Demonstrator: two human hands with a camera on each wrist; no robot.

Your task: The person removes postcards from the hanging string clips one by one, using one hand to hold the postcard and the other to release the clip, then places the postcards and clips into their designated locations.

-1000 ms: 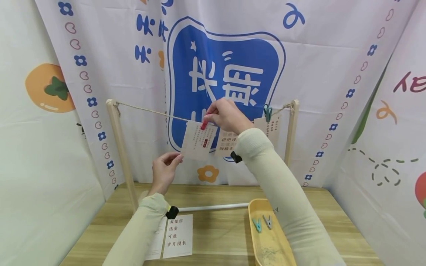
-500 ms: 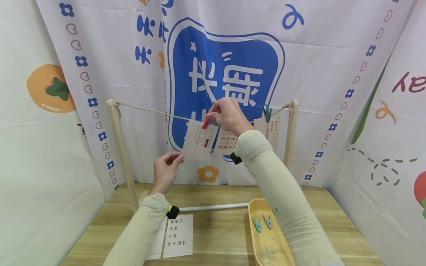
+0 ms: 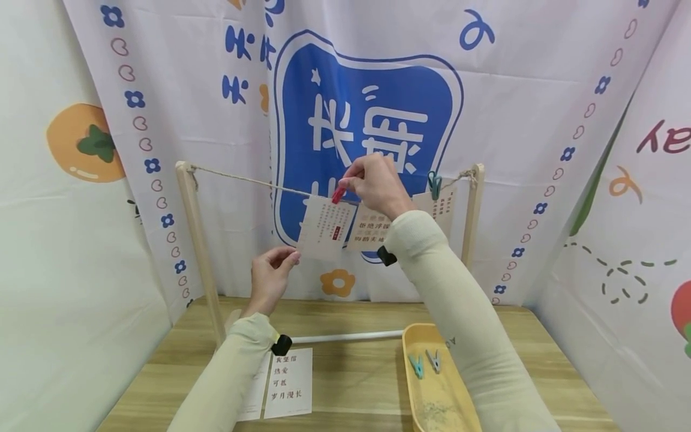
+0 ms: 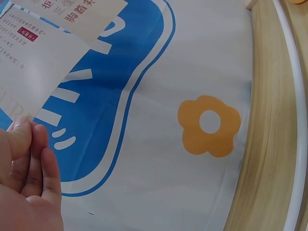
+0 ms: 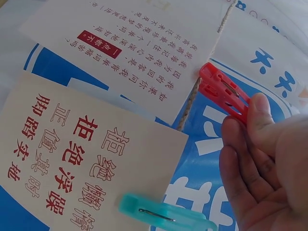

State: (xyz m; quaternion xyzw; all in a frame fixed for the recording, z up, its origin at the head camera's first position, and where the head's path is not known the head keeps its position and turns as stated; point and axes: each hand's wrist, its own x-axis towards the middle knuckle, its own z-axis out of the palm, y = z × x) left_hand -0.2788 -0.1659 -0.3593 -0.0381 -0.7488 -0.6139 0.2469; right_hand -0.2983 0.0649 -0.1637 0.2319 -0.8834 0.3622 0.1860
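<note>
Between thumb and fingers, my left hand pinches the lower left corner of a printed card. My right hand pinches a red clothespin, whose tip sits at the card's top edge and the twine. Beside it hangs a second card, with a teal clothespin on it; that clothespin is hidden behind my right hand in the head view. Further right, a dark green clothespin holds a third card on the twine.
Two wooden posts carry the twine, with a white rod low between them. A yellow tray with a teal clothespin and a grey clothespin stands on the table. Left of it lie two cards.
My right hand has risen slightly with the red clothespin, which now sits higher at the card's top edge. My left hand still pinches the card's corner, almost unmoved.
</note>
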